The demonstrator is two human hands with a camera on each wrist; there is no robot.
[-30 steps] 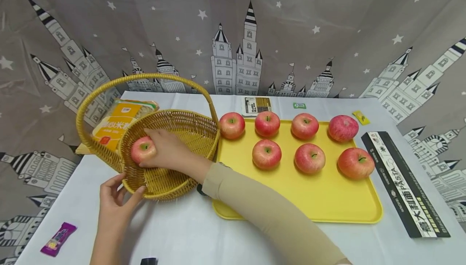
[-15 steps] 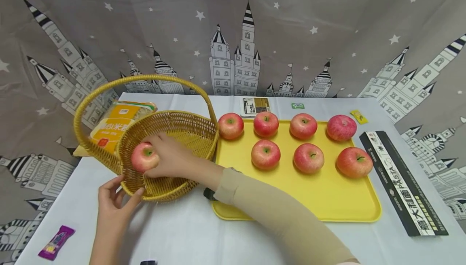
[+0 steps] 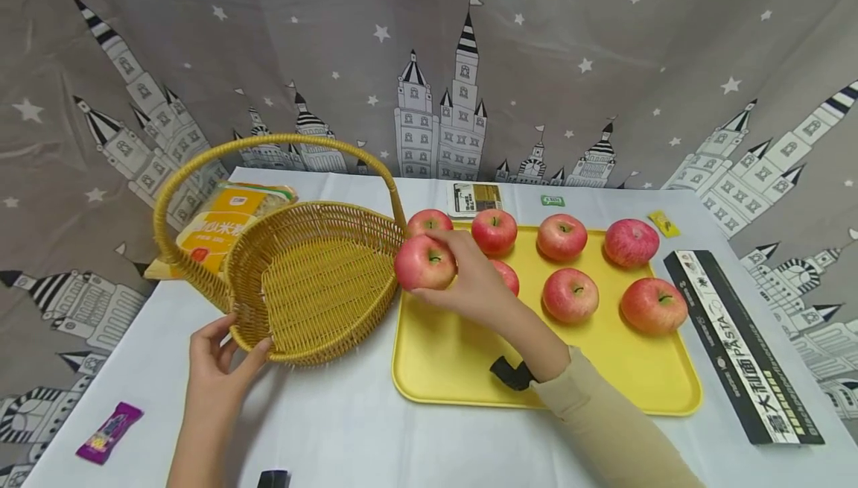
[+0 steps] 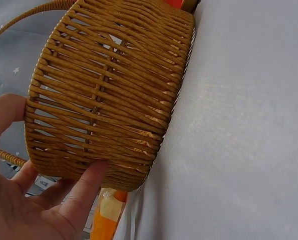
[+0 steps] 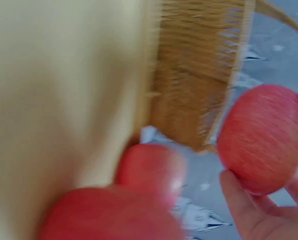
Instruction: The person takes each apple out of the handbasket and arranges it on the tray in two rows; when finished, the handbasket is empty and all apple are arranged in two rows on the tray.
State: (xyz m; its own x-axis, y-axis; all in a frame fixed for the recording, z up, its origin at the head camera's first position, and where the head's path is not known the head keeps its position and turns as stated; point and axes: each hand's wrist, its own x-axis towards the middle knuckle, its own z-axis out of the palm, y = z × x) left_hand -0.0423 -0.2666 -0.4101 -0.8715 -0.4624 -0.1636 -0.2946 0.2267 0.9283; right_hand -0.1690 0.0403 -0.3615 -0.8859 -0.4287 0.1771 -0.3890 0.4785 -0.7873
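My right hand (image 3: 482, 283) grips a red apple (image 3: 421, 264), held up over the left edge of the yellow tray (image 3: 462, 369). In the right wrist view the fingers curl round the same apple (image 5: 264, 140). Just left of the tray stands a wicker basket (image 3: 322, 294) with a tall arched handle and a bare woven bottom. My left hand (image 3: 217, 369) holds its near left rim, thumb over the edge and fingers against the outer wall, as the left wrist view shows. Several more apples (image 3: 570, 296) sit on the tray, one partly hidden behind my right hand.
A yellow-orange food packet (image 3: 224, 220) leans behind the basket. At the right lies a long black pasta box (image 3: 744, 346). Small packets lie about: purple (image 3: 109, 432), green (image 3: 553, 200), yellow (image 3: 663, 223). A brown-and-white packet (image 3: 474, 197) lies behind the tray.
My right hand has lifted the apple out of the basket and moved it right, over the tray's left edge. The left hand stays at the basket rim.
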